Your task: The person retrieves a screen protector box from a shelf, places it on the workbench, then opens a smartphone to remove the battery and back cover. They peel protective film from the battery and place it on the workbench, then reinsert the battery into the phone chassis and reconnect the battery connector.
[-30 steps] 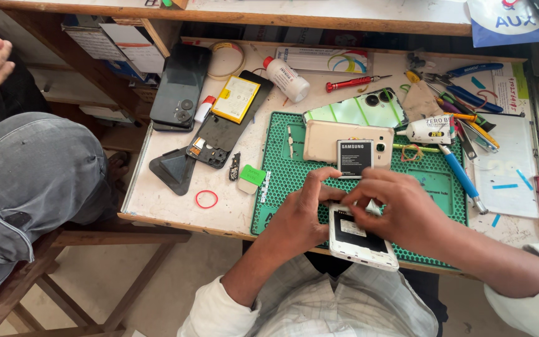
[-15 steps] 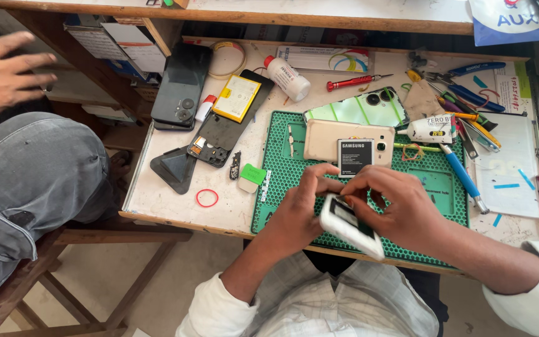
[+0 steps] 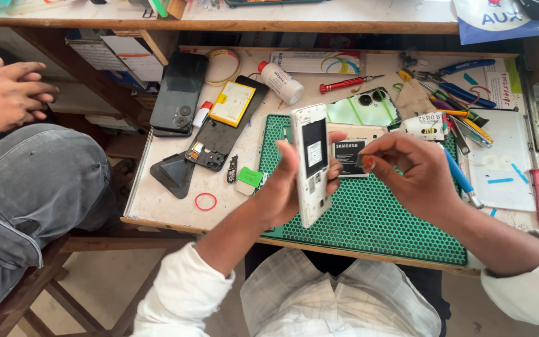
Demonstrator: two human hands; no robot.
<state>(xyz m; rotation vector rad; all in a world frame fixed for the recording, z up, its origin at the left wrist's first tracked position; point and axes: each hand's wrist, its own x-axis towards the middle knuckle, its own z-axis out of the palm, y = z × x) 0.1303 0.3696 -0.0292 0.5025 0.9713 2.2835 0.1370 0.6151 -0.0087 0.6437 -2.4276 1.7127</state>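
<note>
Green mat (image 3: 375,218) | left hand (image 3: 288,187) grips white phone (image 3: 312,163) (back open) | right hand (image 3: 416,171) pinched

A: What does the left hand (image 3: 282,190) grip above the green mat (image 3: 375,218)?
B: An open-backed white phone (image 3: 312,163), raised on edge over the mat's left part; the right hand (image 3: 416,171) pinches a small dark piece (image 3: 361,160) just beside it; a red screwdriver (image 3: 347,83) lies beyond the mat.
</note>
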